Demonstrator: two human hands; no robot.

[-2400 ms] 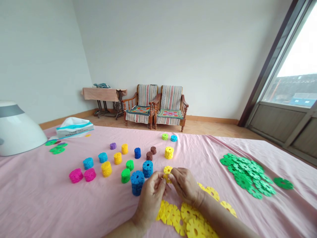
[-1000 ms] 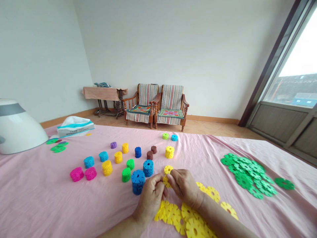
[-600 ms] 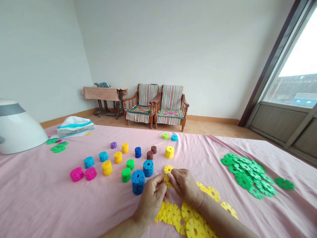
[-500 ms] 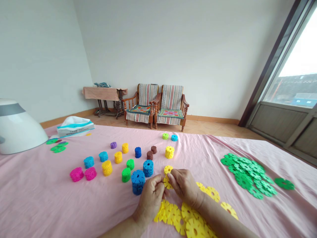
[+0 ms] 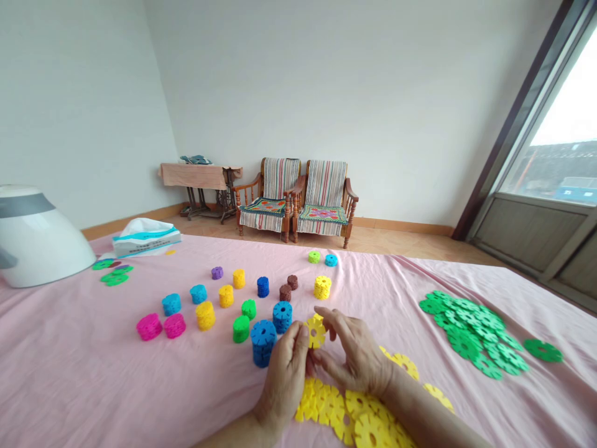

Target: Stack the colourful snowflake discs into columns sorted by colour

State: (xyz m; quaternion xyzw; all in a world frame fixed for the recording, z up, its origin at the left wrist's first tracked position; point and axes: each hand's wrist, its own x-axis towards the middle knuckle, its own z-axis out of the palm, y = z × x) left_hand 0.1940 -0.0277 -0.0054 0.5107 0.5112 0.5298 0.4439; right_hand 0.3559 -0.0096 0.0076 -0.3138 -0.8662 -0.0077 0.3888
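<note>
Well, a yellow disc [image 5: 316,331] sits between our hands

We see the flat face of the disc. Our left hand [image 5: 285,379] is curled, and its fingers [image 5: 298,339] touch the left side of the disc. We cannot tell if they pinch it. Our right hand [image 5: 357,354] is spread open, with its fingers just beside the disc.

A tall blue stack [image 5: 263,343] stands just left of our left hand, and a shorter blue stack [image 5: 282,317] stands behind it. A yellow pile [image 5: 326,404] lies under our hands. A green pile [image 5: 473,333] lies off to the right. Little stacks of many colors, like the pink stack [image 5: 149,326], stand on the pink sheet [image 5: 84,354]. Far away, two striped chairs [image 5: 296,196] sit by the wall.
</note>
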